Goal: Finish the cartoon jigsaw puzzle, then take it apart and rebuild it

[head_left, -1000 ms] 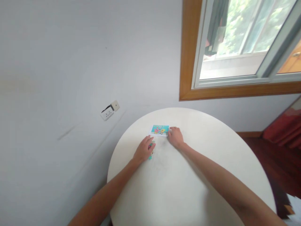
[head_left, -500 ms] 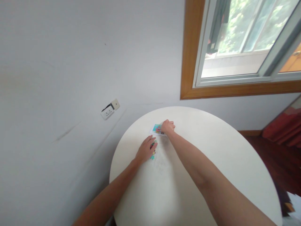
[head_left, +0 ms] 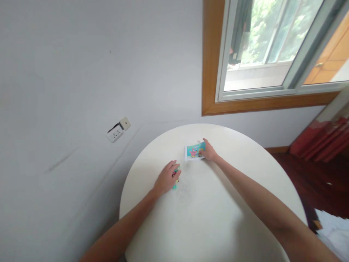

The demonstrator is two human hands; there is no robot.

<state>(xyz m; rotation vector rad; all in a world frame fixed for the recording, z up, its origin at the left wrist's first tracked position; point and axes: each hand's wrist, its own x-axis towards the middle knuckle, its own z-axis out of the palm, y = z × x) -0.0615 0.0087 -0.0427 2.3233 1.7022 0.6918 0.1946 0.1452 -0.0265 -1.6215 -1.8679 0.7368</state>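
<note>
My right hand grips the right edge of a small picture card with a white border and a pink cartoon figure on turquoise. The card is tilted up off the table at the far side. My left hand rests with fingers apart over a small pile of colourful bits that look like jigsaw pieces. Turquoise, pink and yellow ones show beside and between its fingers; the rest lie hidden under the palm.
Both hands are over a round white table. Its far edge is near a pale wall with a power socket. A wood-framed window is at the upper right, with a red curtain below it.
My right hand has moved right and lifted the card from the table, so more of its picture shows. My left hand stays over the pieces. The view has turned slightly right.
</note>
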